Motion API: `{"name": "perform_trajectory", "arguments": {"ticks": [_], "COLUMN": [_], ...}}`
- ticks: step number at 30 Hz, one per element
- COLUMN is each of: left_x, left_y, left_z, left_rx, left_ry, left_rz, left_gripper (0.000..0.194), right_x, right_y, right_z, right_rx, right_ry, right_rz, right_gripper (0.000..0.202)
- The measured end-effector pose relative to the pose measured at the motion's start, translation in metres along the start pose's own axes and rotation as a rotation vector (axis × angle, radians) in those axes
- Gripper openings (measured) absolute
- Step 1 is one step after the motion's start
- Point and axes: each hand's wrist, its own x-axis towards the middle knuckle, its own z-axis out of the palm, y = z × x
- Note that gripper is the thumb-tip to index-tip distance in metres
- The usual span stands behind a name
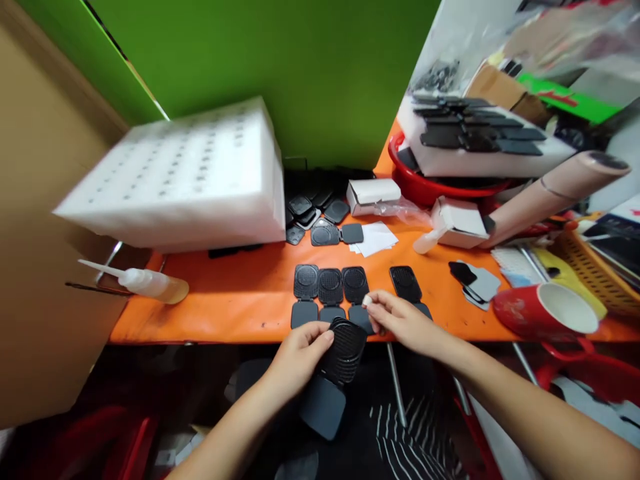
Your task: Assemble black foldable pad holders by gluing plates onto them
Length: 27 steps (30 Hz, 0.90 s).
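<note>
My left hand (pixel 300 353) grips a black hinged piece (pixel 345 350) near the table's front edge, its textured half up and its smooth half hanging below. To its right, my right hand (pixel 393 320) is closed in a pinch, with a small white bit (pixel 367 301) at the fingertips. Behind my hands, several similar black pieces (pixel 305 281) lie opened out in a row on the orange table (pixel 240 293). One more (pixel 405 284) lies apart on the right, its lower half partly covered by my right hand.
A white foam block (pixel 200 173) stands at the back left, a bottle (pixel 155 285) lies before it. Black parts (pixel 303 207) and white paper (pixel 375 239) are behind the row. On the right are grey pieces (pixel 483 287), a red mug (pixel 530 312) and a red basin (pixel 425 189).
</note>
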Motion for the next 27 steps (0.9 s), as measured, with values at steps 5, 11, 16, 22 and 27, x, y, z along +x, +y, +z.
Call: {"name": "perform_trajectory", "arguments": {"ticks": [5, 11, 16, 22, 27], "left_x": [-0.002, -0.007, 0.006, 0.014, 0.000], "left_y": [0.015, 0.011, -0.015, -0.018, 0.019], "left_z": [-0.005, -0.017, -0.045, -0.066, -0.064], "left_rx": [-0.378, -0.670, -0.685, -0.731, -0.800], "left_ry": [0.195, 0.259, 0.118, 0.166, 0.050], "left_rz": [0.094, 0.116, 0.119, 0.088, 0.074], "left_gripper": [0.025, 0.021, 0.029, 0.032, 0.031], "right_x": [0.028, 0.105, 0.180, 0.236, 0.258], "right_y": [-0.072, -0.173, -0.229, -0.264, -0.282], "right_z": [0.002, 0.019, 0.018, 0.013, 0.022], "right_rx": [-0.319, -0.549, -0.849, -1.096, -1.219], "right_ry": [0.126, 0.166, 0.347, 0.337, 0.262], "right_rz": [-0.301, -0.682, -0.582, -0.509, -0.346], "right_gripper": [0.019, 0.021, 0.027, 0.022, 0.019]}}
